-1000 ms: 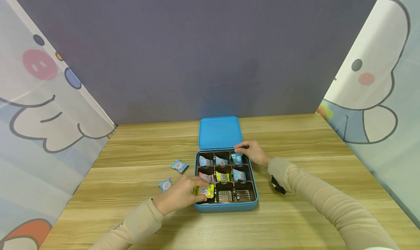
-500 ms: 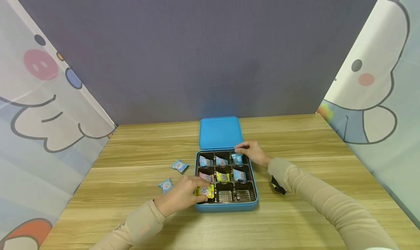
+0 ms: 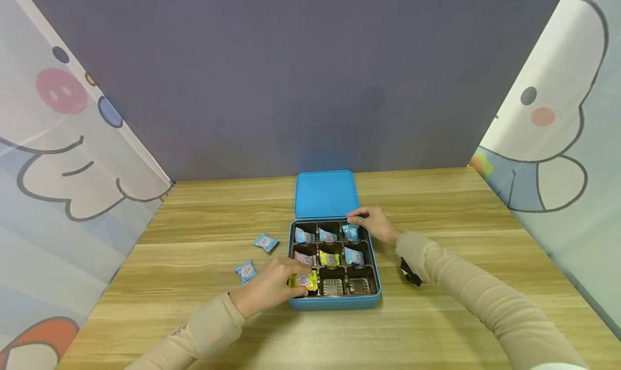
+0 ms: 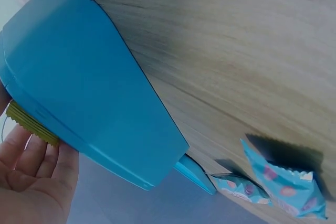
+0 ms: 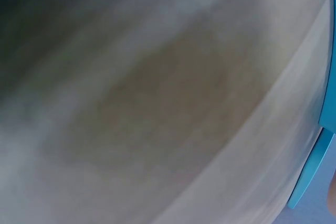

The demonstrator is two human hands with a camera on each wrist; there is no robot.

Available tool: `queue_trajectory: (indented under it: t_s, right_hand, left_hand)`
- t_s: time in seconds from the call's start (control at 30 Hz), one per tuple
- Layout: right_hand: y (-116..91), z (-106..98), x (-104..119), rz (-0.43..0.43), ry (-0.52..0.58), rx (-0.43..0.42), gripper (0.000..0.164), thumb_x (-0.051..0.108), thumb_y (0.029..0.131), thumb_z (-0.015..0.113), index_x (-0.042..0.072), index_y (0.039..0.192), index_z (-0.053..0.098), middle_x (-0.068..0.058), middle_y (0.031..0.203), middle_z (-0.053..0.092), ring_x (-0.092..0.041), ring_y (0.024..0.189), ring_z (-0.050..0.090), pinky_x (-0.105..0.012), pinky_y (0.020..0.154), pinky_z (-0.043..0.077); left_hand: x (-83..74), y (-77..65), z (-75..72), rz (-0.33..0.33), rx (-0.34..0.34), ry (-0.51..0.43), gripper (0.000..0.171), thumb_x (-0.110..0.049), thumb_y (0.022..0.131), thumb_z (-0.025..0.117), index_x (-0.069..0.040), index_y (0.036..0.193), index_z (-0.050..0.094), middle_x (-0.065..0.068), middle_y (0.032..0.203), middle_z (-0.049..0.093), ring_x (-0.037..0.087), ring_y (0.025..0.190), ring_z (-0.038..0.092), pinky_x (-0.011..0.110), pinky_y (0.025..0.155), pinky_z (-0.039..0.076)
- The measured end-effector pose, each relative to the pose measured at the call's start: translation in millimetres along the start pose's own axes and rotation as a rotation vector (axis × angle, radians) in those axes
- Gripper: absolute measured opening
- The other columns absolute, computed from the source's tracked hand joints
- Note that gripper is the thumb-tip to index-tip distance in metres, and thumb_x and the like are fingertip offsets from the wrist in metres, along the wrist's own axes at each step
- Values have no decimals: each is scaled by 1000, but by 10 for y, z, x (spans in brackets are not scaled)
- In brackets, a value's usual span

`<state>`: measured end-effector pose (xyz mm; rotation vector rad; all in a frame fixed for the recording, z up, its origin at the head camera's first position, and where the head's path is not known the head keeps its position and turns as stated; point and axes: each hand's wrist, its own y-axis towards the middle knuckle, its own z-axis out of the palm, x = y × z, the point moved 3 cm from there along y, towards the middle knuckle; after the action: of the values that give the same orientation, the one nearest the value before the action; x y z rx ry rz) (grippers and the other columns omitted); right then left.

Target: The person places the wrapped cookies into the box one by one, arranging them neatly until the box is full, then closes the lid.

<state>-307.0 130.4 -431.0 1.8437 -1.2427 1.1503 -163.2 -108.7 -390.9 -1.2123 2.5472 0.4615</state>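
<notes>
A blue hinged tin box (image 3: 335, 304) sits on the table with its lid (image 3: 326, 194) folded back. Its dark divided tray (image 3: 332, 275) has several wrapped candies in its compartments. At the front left compartment my left hand (image 3: 269, 286) pinches a yellow wrapped candy (image 3: 306, 280) between thumb and fingers. The candy's ridged wrapper edge shows by the fingers in the left wrist view. My right hand (image 3: 378, 225) grips the box's back right corner near the hinge, just above a blue candy (image 3: 350, 232). The right wrist view hardly shows its fingers.
Two blue wrapped candies lie loose left of the box, one farther back (image 3: 266, 242) and one nearer (image 3: 246, 272). A grey panel (image 3: 320, 79) rises behind the wooden table (image 3: 194, 213). Printed curtains (image 3: 538, 143) stand at both sides.
Both hands hold nearly the same places over the last second. The whole head view has shifted very slightly; the candies and box have not visibly moved.
</notes>
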Motion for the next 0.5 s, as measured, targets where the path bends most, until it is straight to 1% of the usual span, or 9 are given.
queue_trajectory:
  t_s: [0.07,0.17,0.37,0.5]
  right_hand:
    - [33,3,-34,5,-9,-8,29,19,87,64,0,109,67,-16,108,64,-29,102,58,-33,85,52]
    - [36,17,-30,-1,-10,-5,29,19,87,64,0,109,67,-16,108,64,-29,102,58,-33,84,52]
    - [6,34,-58,2,17,14,30,18,86,64,-2,109,66,-17,109,63,-29,100,58,-32,83,53]
    - [12,14,-62,-8,21,-1,29,18,86,64,-1,109,66,-17,108,63,-31,101,58,-32,84,52]
  left_hand:
    - [5,4,-7,-1,-5,-2,35,-28,76,74,-10,105,69,-1,106,68,16,99,63,30,87,52]
    - [8,0,-13,-4,-6,-2,35,-28,75,75,-10,105,69,-1,105,68,16,98,63,29,86,52]
    - [-10,-15,-4,-16,36,-9,36,-27,76,75,-9,106,68,0,106,68,17,99,63,28,86,52]
    - [-15,2,-12,-13,30,-1,36,-28,75,75,-9,106,68,0,106,68,16,98,63,27,85,53]
